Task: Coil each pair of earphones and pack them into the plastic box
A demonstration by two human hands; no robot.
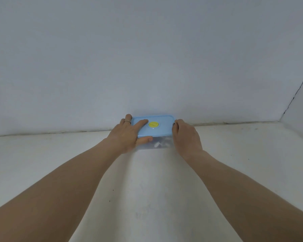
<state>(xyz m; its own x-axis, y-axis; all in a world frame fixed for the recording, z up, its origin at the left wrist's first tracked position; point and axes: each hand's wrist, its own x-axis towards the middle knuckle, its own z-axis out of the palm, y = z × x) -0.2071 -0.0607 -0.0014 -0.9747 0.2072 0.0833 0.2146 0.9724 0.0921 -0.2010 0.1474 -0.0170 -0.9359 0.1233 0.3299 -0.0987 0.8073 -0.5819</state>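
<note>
At the table's (234, 154) far edge, both hands, left (128, 135) and right (185, 135), grip the box (157, 145), lid (163, 127) on. Next, press it tight.

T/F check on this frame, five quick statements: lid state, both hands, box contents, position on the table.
1. The blue lid sits on the plastic box. True.
2. The left hand lies flat on the table, away from the box. False: it grips the box's left end, fingers on the lid, thumb under the lid's edge.
3. The right hand curls round the box's right end. True.
4. The round knob on the lid is red. False: it is yellow.
5. White items show through the box's clear wall. True, though they are too blurred to identify.
</note>
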